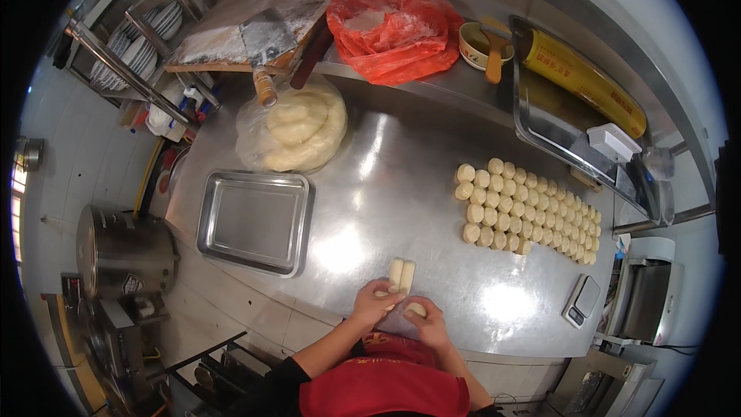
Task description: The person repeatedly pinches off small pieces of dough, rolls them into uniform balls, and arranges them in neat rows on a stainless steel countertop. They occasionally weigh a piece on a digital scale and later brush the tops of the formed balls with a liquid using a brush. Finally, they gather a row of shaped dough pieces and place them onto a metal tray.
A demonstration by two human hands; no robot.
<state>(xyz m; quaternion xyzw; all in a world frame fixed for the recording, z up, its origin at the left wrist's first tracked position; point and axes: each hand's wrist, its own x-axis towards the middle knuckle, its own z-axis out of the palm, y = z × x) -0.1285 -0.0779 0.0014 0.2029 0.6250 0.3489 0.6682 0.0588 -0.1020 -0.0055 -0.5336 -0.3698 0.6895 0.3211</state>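
Note:
Near the front edge of the steel table (399,185), my left hand (376,303) is closed around a pale dough piece, beside two short dough rolls (402,274) lying side by side just beyond it. My right hand (426,319) holds another small dough piece (415,309) between thumb and fingers. Rows of small dough pieces (521,208) stand close together on the right of the table. At the back left, coiled dough (301,121) lies in a clear plastic bag. An empty-looking steel tray (255,223) sits in front of that bag.
A digital scale (582,301) rests near the right edge. On the back shelf are a floured wooden board (202,40), a scraper (266,40), a red plastic bag (399,35), a bowl (476,49) and a yellow box (584,81). A large steel pot (124,255) stands at left.

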